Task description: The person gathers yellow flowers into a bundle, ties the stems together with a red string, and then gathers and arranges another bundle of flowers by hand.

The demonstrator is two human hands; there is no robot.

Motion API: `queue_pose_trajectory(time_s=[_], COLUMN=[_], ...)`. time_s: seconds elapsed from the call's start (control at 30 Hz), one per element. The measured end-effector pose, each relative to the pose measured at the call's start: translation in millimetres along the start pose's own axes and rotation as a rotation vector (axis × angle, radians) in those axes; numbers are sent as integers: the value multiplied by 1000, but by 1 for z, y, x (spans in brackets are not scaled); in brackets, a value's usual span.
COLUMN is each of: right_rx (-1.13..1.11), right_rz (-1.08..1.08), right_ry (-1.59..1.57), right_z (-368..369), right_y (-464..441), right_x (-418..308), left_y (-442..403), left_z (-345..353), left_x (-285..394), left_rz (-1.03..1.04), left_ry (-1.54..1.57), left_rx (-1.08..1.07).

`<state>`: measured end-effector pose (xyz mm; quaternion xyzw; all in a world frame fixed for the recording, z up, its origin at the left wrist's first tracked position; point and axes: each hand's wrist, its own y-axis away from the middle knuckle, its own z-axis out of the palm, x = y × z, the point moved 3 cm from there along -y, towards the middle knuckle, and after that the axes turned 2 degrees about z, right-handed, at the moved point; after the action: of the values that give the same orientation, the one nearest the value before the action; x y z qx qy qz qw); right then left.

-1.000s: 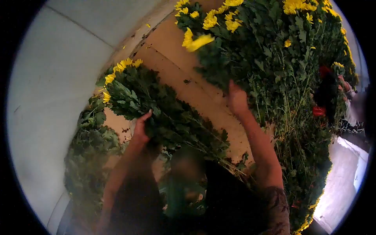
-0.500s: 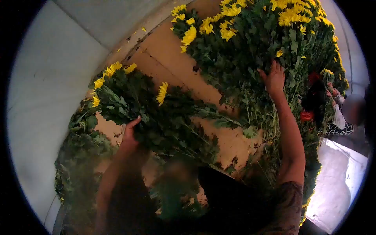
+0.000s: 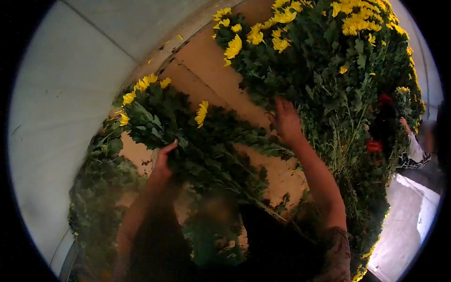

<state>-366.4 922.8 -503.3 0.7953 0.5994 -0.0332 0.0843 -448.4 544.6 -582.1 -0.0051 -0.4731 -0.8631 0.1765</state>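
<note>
My left hand (image 3: 164,159) is closed round a bunch of yellow chrysanthemums (image 3: 152,113), its thumb across the leaves. The bunch's flower heads point to the upper left. A single chrysanthemum (image 3: 201,114) lies beside it, with leafy stems trailing to the right. My right hand (image 3: 287,123) is open with its fingers extended, between these stems and the big heap of chrysanthemums (image 3: 319,70). Nothing shows in its grasp; whether it touches leaves I cannot tell.
Loose green foliage (image 3: 103,202) lies at the left. The brown work surface (image 3: 206,70) has scattered leaf bits and a pale raised edge (image 3: 176,44). At the far right another person's hand (image 3: 404,123) is beside flower stems. A white sheet (image 3: 399,221) lies at the lower right.
My right hand has moved left and down, away from the big heap toward the loose stems. My left hand keeps its hold on the bunch. The whole view has shifted slightly.
</note>
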Motion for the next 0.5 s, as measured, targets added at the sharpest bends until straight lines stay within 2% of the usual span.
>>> queue_pose_trajectory(time_s=[0.03, 0.07, 0.1, 0.17, 0.3, 0.37, 0.4, 0.43, 0.47, 0.5], right_rx=[118, 230, 213, 137, 82, 102, 110, 155, 197, 159], right_rz=[46, 91, 90, 205, 313, 339, 370, 250, 114, 175], right_ry=[73, 141, 127, 310, 328, 62, 86, 36, -9, 87], right_z=[22, 38, 48, 63, 49, 39, 31, 20, 9, 2], right_y=[3, 3, 1, -8, -18, -18, -8, 7, 16, 24], right_x=[18, 29, 30, 37, 29, 37, 36, 28, 21, 21], left_y=[4, 6, 9, -1, 6, 35, 29, 14, 10, 5], left_z=[1, -1, -3, -13, -19, -3, -11, -30, -35, -40], left_x=[3, 4, 4, 2, -4, 5, 5, 4, -2, -7], left_rz=[185, 269, 359, 148, -10, 640, 627, 429, 319, 217], left_ry=[-153, -233, -308, -172, -8, -903, -903, -591, -429, -263], left_rx=[-143, -204, -258, -54, 89, -219, -259, -199, -183, -151])
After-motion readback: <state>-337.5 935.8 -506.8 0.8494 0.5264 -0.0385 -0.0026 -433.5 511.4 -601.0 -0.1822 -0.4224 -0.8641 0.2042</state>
